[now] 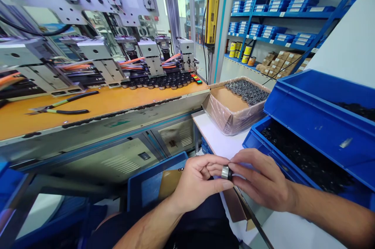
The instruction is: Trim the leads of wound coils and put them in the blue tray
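Between my two hands is a small round part (225, 172), a silvery metal ring with a black piece on its right side. My left hand (199, 180) pinches the metal side between thumb and fingers. From the right, the fingertips of my right hand (262, 180) close on the black side. Both hands are above my lap, to the left of a blue bin (249, 139) of small black parts. Fingers cover much of the held part.
Pliers (67, 104) lie on the orange bench (123, 104), before a machine and rows of black-and-silver round parts (164, 81). A plastic-lined carton (227, 118) holds similar parts. Stacked blue bins (316, 112) stand at right; a blue tray (137, 174) is below.
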The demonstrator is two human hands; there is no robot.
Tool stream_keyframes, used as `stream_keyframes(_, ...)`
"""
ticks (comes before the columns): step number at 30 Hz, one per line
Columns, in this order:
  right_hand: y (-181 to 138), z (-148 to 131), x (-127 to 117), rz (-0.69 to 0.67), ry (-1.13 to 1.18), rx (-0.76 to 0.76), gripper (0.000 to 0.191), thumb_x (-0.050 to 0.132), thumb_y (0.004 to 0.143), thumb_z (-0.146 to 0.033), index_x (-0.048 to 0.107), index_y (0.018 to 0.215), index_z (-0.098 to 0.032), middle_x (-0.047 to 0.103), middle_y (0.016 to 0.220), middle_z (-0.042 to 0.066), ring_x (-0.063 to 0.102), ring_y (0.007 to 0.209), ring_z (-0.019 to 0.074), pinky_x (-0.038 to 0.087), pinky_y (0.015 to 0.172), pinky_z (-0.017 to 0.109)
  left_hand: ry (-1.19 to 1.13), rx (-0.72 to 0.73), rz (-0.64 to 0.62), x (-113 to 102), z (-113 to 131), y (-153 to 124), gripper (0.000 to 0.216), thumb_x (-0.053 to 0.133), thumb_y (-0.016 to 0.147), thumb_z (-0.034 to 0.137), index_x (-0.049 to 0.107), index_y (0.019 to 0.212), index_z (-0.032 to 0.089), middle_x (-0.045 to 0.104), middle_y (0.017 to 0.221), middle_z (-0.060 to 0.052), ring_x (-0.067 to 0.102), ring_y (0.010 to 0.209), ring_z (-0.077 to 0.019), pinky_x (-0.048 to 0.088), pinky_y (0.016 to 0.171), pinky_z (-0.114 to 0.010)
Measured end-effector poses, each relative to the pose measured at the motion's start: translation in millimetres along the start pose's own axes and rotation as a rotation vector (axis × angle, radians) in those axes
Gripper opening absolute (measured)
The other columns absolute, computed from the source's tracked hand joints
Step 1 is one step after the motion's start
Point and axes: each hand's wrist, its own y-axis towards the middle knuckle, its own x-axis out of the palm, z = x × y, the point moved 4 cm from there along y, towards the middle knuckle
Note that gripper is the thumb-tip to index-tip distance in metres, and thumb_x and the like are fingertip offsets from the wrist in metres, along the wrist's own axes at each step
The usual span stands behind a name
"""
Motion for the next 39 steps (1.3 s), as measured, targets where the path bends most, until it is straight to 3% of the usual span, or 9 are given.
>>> stream_keyframes(29, -0.1, -1.3, 2.3, -0.008, -0.006, -0.022, 0.026, 0.060, 0.089, -0.006, 0.059, 0.115, -0.005, 0.063, 0.102, 0.016, 0.062, 0.096, 0.0219, 0.058, 0.071, 0.034, 0.048, -0.030, 0.085, -6.2, -1.3, -2.5, 0.036, 0.088, 0.058, 0.008, 0.077, 0.091, 0.015, 0.079, 0.087, -0.007, 0.074, 0.080, -0.0154, 0.060, 0.075, -0.023)
stream_keyframes(39, 1.2, -1.1, 1.5, -0.004, -0.004, -0.011, 0.021, 0.061, 0.091, -0.009, 0.060, 0.112, -0.007, 0.063, 0.098, 0.013, 0.061, 0.093, 0.0192, 0.058, 0.071, 0.032, -0.008, -0.030, 0.042, -3.9, -2.7, -2.8, 0.039, 0.084, 0.061, -0.001, 0.077, 0.094, 0.018, 0.080, 0.089, -0.003, 0.075, 0.080, -0.0118, 0.059, 0.075, -0.016)
